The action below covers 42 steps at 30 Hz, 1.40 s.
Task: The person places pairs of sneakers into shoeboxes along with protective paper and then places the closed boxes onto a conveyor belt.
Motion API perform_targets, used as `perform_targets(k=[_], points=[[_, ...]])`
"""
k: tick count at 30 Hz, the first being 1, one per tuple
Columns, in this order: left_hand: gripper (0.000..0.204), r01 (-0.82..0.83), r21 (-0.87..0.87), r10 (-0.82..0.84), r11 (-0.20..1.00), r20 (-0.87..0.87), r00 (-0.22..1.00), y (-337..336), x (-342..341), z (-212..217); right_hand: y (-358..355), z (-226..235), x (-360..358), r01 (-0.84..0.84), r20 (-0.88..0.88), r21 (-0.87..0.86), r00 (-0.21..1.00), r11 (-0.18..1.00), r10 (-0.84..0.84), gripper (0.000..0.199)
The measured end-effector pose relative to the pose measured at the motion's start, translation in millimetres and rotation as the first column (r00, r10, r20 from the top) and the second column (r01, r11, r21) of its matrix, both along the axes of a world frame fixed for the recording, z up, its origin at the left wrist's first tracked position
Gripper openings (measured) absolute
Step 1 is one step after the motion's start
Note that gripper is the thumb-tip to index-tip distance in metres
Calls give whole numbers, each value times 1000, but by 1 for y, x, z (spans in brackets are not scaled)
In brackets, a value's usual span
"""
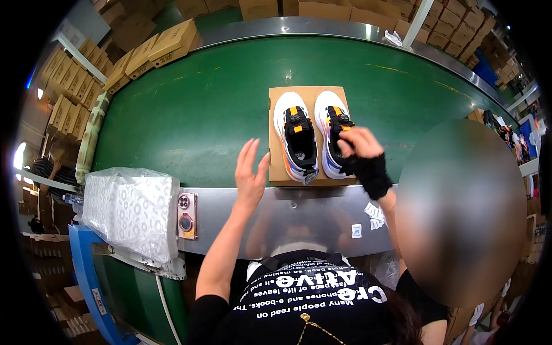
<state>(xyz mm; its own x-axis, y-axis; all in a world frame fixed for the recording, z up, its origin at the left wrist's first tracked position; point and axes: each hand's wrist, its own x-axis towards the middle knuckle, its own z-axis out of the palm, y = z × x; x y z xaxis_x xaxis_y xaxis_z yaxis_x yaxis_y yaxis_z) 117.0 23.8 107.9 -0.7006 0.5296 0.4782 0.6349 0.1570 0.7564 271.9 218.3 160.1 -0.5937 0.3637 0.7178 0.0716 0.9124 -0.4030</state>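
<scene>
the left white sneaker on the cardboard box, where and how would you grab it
Probably by the open heel collar of the left white sneaker with black tongue and orange dial, coming from the near edge. Its heel points toward the person, sole flat on the brown cardboard box, and the open left hand hovers close beside it.

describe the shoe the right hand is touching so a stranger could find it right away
On the green conveyor belt lies a flat brown cardboard sheet carrying a pair of white shoes. The shoe in question is the right one of the pair, white with black and orange trim; unlike its twin, the right hand in a black fingerless glove rests on it.
</scene>
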Motion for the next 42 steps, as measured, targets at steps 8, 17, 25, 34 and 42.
perform_targets(k=[8,17,25,34,42], points=[[18,159,-68,-170,985,-224,960,79,-24,13,55,-26,-22,-106,195,-172,971,979,140,17],[41,232,139,-251,963,138,958,77,-23,20,62,-19,-30,-58,162,-142,983,988,81,29],[62,61,-450,99,891,323,941,30,-12,-90,7,-11,-44,112,668,83,731,990,-139,48],[60,45,-432,137,901,382,914,35,0,-87,18,-15,-56,66,751,-218,649,974,124,77],[30,90,145,-95,985,31,995,-1,-64,-172,-42,-5,-5,-320,623,-132,709,938,330,36]])
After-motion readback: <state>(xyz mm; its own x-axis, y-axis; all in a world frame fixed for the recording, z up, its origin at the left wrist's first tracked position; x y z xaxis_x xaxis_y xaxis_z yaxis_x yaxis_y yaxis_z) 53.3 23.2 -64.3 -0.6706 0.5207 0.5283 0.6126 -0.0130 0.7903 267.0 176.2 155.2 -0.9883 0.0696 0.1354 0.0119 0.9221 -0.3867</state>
